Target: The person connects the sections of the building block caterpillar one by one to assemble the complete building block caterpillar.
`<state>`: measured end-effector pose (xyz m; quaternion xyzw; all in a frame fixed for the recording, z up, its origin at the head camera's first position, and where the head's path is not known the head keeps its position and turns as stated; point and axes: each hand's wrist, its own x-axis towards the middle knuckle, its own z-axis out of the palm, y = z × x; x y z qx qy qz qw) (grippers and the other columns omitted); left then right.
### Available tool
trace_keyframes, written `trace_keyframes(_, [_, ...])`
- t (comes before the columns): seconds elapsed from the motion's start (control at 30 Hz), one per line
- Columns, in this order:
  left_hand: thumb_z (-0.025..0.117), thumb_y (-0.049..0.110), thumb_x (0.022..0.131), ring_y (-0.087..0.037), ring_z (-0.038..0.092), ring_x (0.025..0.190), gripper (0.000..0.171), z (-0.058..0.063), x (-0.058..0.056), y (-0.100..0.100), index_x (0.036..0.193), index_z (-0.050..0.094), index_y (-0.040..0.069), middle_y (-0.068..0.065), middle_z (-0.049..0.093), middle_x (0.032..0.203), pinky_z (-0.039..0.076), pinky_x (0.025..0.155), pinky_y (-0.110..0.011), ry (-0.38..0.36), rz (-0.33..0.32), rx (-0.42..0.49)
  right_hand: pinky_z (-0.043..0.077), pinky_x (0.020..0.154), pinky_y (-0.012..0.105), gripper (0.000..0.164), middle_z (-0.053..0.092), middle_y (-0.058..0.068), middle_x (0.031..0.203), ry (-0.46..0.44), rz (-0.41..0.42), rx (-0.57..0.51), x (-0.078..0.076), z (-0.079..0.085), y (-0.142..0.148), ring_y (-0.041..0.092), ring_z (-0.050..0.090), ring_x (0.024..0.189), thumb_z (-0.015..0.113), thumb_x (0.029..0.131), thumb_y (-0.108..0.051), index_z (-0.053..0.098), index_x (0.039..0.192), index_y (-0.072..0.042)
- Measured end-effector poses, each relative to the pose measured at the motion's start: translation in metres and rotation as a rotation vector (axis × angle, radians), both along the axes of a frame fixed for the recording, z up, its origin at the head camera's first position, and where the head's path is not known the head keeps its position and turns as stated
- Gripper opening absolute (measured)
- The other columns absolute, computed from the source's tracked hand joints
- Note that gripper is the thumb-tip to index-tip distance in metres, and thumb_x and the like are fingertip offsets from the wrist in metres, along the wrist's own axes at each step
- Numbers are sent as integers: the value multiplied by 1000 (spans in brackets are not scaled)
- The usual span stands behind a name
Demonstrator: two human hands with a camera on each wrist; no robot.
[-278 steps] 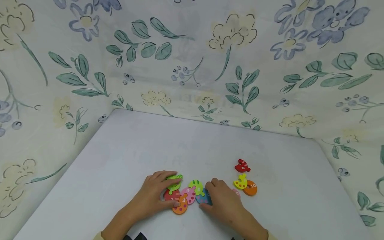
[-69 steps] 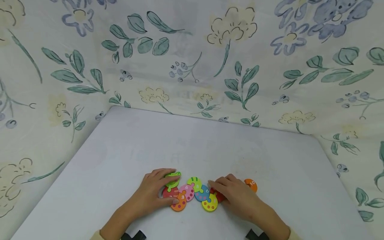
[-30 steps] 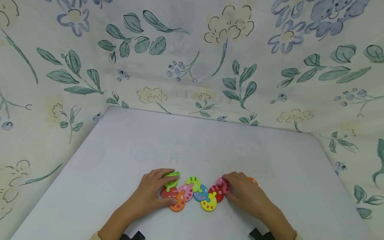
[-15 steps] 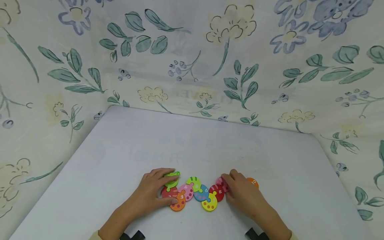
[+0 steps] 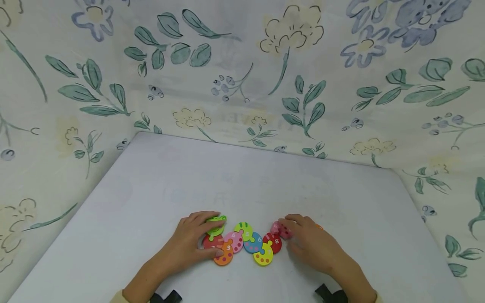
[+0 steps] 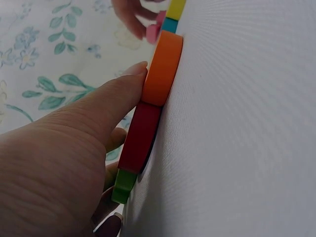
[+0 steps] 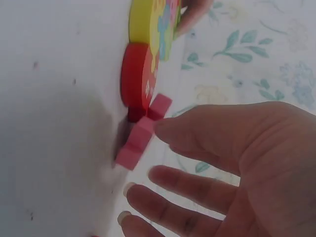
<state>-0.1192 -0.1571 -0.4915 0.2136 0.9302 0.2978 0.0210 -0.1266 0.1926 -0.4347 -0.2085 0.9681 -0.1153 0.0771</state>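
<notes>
A wavy row of numbered caterpillar puzzle pieces lies in the head view, from a green head piece (image 5: 216, 227) to a red piece marked 8 (image 5: 273, 243). My left hand (image 5: 189, 240) holds the row's left end, thumb on the orange piece marked 3 (image 5: 223, 255), fingers over the green head. At the right end my right hand (image 5: 312, 242) pinches a pink puzzle piece (image 5: 281, 230) against the red 8. In the right wrist view this pink piece (image 7: 138, 138) sits tilted beside the red piece (image 7: 136, 74), the other fingers spread loosely.
An orange piece (image 5: 319, 226) lies behind the right hand, mostly hidden. Pink 4 (image 5: 233, 242), green 5 (image 5: 243, 231), blue 6 (image 5: 253, 243) and a yellow piece (image 5: 263, 256) make up the row's middle. Floral cloth (image 5: 235, 84) hangs behind the white table (image 5: 227, 181).
Since the oldest frame, the yellow and red pieces have joined the row's right end. The right hand has brought the pink piece there and shifted it slightly. The left hand stays put.
</notes>
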Motion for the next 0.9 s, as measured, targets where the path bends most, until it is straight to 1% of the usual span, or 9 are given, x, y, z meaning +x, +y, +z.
trace_keyframes(0.1, [77, 70, 81, -20, 38, 145, 76, 0, 0, 0, 147, 62, 34, 11, 48, 156, 35, 108, -55, -2, -2, 0, 57, 95, 44, 50, 65, 2, 134, 17, 12, -39, -1, 0, 3, 24, 62, 122, 85, 88, -20, 70, 136, -17])
trace_keyframes(0.17, [78, 69, 81, -20, 38, 145, 76, 1, 0, 0, 147, 62, 33, 11, 48, 156, 35, 108, -55, -3, -3, 0, 58, 93, 39, 45, 68, 0, 127, 32, 33, -73, -3, -3, 5, 18, 65, 115, 85, 89, -20, 72, 132, -16])
trace_keyframes(0.23, [79, 68, 81, -21, 38, 145, 76, 1, 0, 0, 147, 62, 33, 11, 48, 156, 35, 108, -55, -4, -1, -1, 59, 87, 32, 46, 68, -3, 119, 47, 36, -90, -5, -6, 5, 13, 66, 104, 86, 88, -23, 73, 131, -16])
trace_keyframes(0.3, [79, 68, 81, -21, 38, 145, 76, 1, 0, 1, 147, 62, 33, 11, 48, 156, 35, 108, -55, -5, 2, -3, 59, 81, 26, 48, 67, -5, 112, 54, 15, -98, -6, -9, 5, 8, 63, 94, 88, 86, -25, 72, 131, -15])
trace_keyframes(0.4, [79, 68, 81, -20, 38, 145, 76, 0, 0, 1, 147, 62, 34, 11, 48, 156, 35, 107, -54, -7, 6, -4, 55, 71, 20, 52, 61, -8, 99, 20, -29, -113, -8, -12, 5, 6, 56, 83, 89, 83, -27, 71, 131, -15])
trace_keyframes(0.53, [78, 69, 81, -20, 38, 145, 76, 0, 0, 1, 147, 62, 34, 11, 48, 156, 35, 107, -54, -5, 6, -2, 50, 63, 21, 38, 55, -13, 82, -49, -105, -167, -9, -15, 5, 7, 51, 75, 84, 89, -27, 73, 123, -15])
trace_keyframes(0.67, [77, 70, 82, -20, 38, 146, 76, 0, 0, 1, 147, 61, 34, 10, 48, 156, 35, 107, -54, 1, 4, 3, 49, 60, 23, 23, 54, -13, 72, -69, -200, -207, -10, -18, 1, 8, 52, 68, 80, 93, -27, 73, 111, -14])
trace_keyframes(0.8, [78, 68, 82, -20, 38, 145, 76, -1, 0, 1, 147, 61, 34, 10, 48, 156, 35, 107, -54, 4, 4, 2, 50, 59, 23, 21, 56, -11, 69, -57, -257, -212, -10, -21, -4, 9, 52, 65, 81, 92, -27, 69, 103, -14])
trace_keyframes(0.9, [78, 68, 81, -20, 38, 145, 76, -1, 0, 1, 147, 61, 34, 11, 48, 156, 35, 107, -54, 5, 4, 0, 49, 58, 23, 23, 55, -10, 67, -42, -277, -206, -9, -21, -7, 9, 52, 63, 82, 91, -28, 67, 101, -14])
